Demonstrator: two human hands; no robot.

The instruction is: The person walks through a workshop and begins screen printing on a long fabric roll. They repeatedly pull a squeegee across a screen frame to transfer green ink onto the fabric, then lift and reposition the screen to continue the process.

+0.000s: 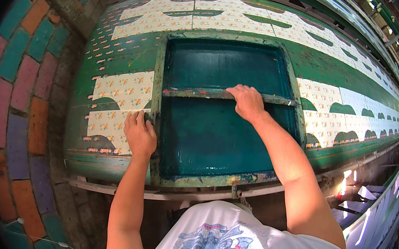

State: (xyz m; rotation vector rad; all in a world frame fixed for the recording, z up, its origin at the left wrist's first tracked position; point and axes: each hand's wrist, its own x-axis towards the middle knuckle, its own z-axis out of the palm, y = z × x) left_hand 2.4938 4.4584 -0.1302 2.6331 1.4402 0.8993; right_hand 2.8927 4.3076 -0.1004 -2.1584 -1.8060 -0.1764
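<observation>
A large rectangular printing screen (217, 141) in a green-stained frame lies flat on a long table covered with patterned white and green cloth (125, 89). Dark teal ink coats the mesh. My right hand (245, 100) grips the squeegee bar (198, 93) that spans the screen from side to side. My left hand (139, 132) rests flat on the left edge of the frame (159, 71), pressing on it next to the printed cloth.
The long printing table (358, 113) runs away to the right, its cloth showing white flowered panels with green arches. A floor of coloured paving bricks (17, 79) lies to the left. Another long table (387, 205) runs along the lower right.
</observation>
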